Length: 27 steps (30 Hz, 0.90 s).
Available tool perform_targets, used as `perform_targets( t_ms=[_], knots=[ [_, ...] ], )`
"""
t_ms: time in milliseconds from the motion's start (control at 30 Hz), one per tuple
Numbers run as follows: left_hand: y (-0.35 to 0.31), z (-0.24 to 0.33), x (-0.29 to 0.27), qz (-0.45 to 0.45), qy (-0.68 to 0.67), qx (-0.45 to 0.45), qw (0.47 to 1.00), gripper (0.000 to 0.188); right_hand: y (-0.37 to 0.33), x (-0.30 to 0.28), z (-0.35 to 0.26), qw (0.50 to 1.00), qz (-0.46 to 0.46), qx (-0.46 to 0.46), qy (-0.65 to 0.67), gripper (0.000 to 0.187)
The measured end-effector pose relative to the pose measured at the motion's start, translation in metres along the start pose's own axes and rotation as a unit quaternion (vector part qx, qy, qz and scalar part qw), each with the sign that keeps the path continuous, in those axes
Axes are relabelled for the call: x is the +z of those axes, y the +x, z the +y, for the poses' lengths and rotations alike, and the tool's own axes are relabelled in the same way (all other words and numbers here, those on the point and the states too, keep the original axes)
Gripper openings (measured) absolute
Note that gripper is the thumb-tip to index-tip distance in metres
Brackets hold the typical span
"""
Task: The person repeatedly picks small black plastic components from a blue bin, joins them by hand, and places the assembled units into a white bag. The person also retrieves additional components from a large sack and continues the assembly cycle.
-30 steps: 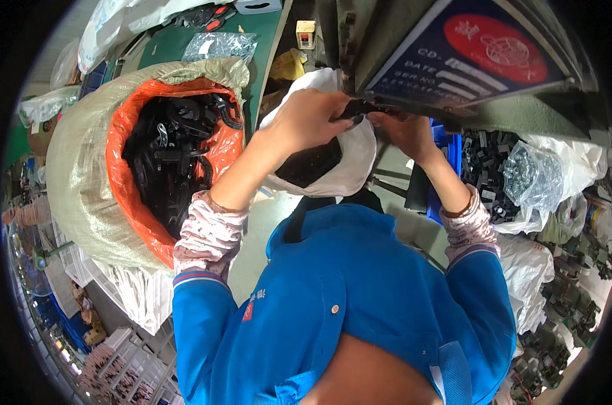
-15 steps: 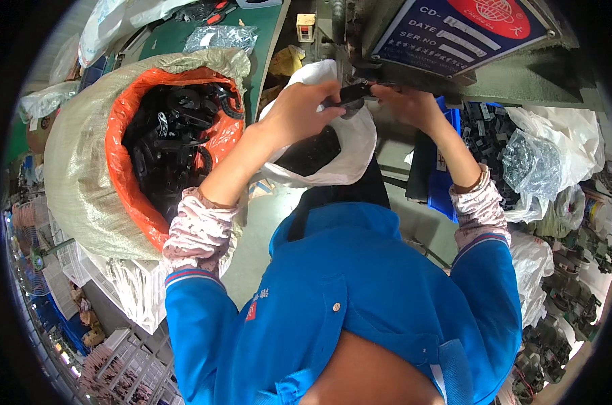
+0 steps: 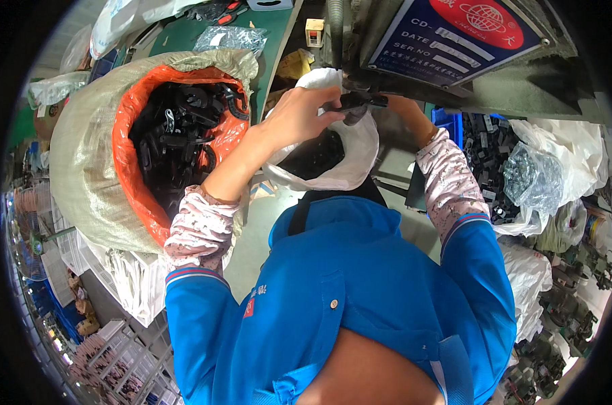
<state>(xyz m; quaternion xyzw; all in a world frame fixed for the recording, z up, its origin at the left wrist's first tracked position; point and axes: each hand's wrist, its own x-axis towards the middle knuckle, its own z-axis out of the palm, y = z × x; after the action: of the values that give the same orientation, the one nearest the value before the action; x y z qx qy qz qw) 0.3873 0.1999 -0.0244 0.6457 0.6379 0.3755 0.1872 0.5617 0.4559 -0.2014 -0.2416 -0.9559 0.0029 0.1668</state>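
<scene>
Your left hand (image 3: 300, 116) pinches an elongated black plastic piece (image 3: 366, 100), its long axis running sideways toward your right hand (image 3: 408, 113), whose grip I cannot tell.

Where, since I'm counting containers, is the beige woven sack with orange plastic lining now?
In the head view, the sack is at left, left of the bare left hand and the round-mouthed white bag.

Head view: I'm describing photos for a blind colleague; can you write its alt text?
A person's left hand holds a black part over a white bag, the right hand close by, near a machine. A large sack of black pieces stands left; a blue bin sits right.
</scene>
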Motion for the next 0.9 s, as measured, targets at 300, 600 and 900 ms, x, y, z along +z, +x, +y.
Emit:
perform_targets(
  t_ms=[300, 600, 900],
  knots=[
    [-0.018, -0.004, 0.011, 0.104, 0.059, 0.131, 0.984, 0.023, -0.004, 0.010, 0.013, 0.986, 0.036, -0.042, -0.157, 0.034],
    [-0.162, -0.057, 0.012, 0.184, 0.190, -0.095, 0.960, 0.037, -0.003, 0.091, 0.093, 0.995, 0.090, -0.046, 0.015, 0.023],
    [-0.254, -0.070, -0.086, 0.095, 0.416, -0.517, 0.743, 0.048, -0.009, 0.021, 0.038, 0.802, -0.073, 0.076, 0.588, 0.017]
  ],
)
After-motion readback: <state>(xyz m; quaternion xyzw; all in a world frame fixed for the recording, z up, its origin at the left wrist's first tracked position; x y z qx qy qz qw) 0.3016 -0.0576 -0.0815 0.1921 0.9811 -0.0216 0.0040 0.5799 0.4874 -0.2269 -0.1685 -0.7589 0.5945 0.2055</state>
